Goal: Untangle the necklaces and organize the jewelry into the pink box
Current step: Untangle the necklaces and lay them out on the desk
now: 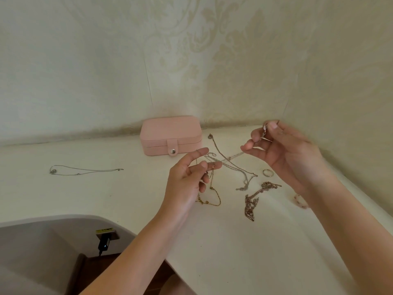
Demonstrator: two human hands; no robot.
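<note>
Closed pink box (170, 135) sits on a cream table (234, 252) against patterned wallpaper (212, 50).

Bare forearms, bare left hand (187, 179) and right hand (286, 155) (short nails).

A white table (85, 199) runs from near left to the far right corner, its near edge curving. Behind and to the right stands a cream wall (212, 60) with a pale damask pattern. Near left, below the table, a black plug (103, 244) sits in a socket (107, 233) above brown floor (91, 273).
</note>
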